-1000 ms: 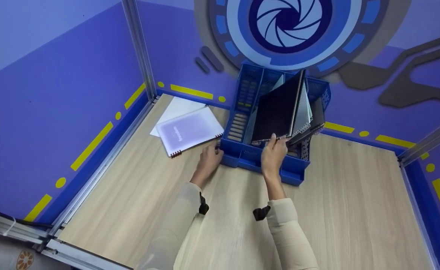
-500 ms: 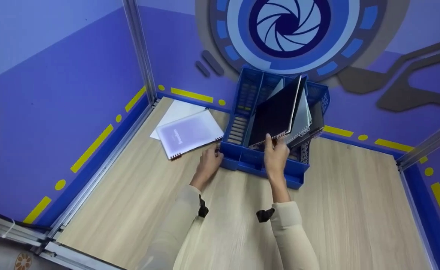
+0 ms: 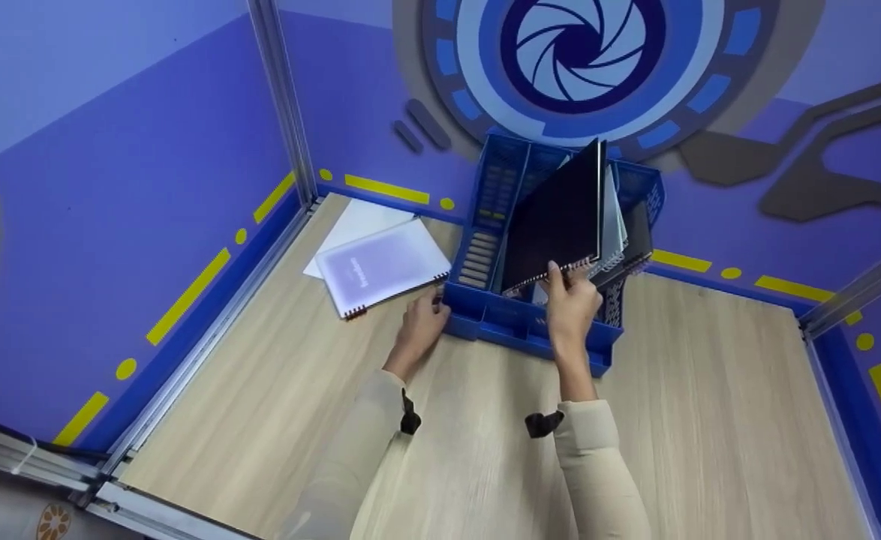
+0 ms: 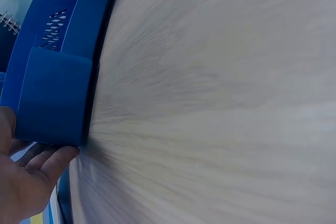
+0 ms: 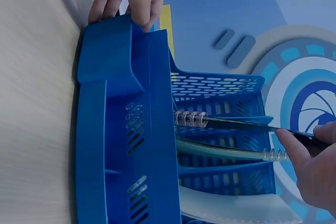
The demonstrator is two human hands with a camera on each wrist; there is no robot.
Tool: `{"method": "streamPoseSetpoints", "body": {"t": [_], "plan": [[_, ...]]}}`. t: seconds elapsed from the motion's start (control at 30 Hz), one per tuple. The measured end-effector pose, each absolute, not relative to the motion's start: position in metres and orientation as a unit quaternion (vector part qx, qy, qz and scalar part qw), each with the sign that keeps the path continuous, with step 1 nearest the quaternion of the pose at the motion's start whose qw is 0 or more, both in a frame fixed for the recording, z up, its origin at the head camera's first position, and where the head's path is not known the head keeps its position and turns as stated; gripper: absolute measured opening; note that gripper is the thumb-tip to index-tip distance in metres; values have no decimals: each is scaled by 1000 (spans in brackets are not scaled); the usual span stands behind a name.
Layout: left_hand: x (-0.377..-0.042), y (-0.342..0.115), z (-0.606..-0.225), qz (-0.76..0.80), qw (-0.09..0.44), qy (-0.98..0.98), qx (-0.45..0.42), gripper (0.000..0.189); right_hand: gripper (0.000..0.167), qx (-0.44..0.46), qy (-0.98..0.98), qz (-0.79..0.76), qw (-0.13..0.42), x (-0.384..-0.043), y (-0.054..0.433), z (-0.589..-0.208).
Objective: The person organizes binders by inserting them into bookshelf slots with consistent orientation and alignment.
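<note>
A blue desktop file organizer (image 3: 463,298) with upright compartments and a low front tray stands against the back wall. My left hand (image 3: 422,324) holds its front left corner; in the left wrist view, the fingers of that hand (image 4: 29,179) wrap the end of the blue front wall (image 4: 52,95). My right hand (image 3: 574,309) pinches the spiral-bound lower edge of a black notebook (image 3: 557,214), which leans tilted in the organizer. From the right wrist side, the notebook (image 5: 236,124) appears edge-on, its coil inside a compartment. Other spiral notebooks (image 3: 614,225) lean beside it on the right.
A pale purple spiral notebook (image 3: 380,262) lies left of the organizer on the wooden table (image 3: 711,390), over a white sheet or cover (image 3: 358,217). Printed purple wall panels (image 3: 365,90) and metal frame rails (image 3: 283,105) enclose the table.
My right hand has shifted a little to the right, and the black notebook's spiral edge has swung right with it. The left hand stays at the organizer's corner.
</note>
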State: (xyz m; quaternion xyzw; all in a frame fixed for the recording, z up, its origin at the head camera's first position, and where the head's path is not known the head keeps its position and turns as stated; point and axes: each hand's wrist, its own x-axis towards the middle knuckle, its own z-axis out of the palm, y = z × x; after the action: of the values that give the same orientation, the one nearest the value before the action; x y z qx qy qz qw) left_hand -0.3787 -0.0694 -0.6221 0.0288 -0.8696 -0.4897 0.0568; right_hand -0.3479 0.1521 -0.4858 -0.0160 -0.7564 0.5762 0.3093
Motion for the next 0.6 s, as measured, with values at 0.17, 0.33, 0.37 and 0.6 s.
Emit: {"method": "streamPoseSetpoints", "body": {"t": [0.17, 0.33, 0.37, 0.6], "plan": [[-380, -70, -623, -484, 61, -872, 30, 41, 27, -27, -752, 576, 319, -357, 152, -485], [-381, -70, -621, -485, 65, -872, 35, 41, 30, -43, -761, 552, 338, -361, 156, -481], [-381, -70, -621, -486, 65, -871, 35, 42, 29, -46, -762, 548, 341, -361, 157, -479], [-381, -70, -624, -494, 57, -867, 33, 45, 32, -81, -772, 526, 348, -355, 161, -479]]}}
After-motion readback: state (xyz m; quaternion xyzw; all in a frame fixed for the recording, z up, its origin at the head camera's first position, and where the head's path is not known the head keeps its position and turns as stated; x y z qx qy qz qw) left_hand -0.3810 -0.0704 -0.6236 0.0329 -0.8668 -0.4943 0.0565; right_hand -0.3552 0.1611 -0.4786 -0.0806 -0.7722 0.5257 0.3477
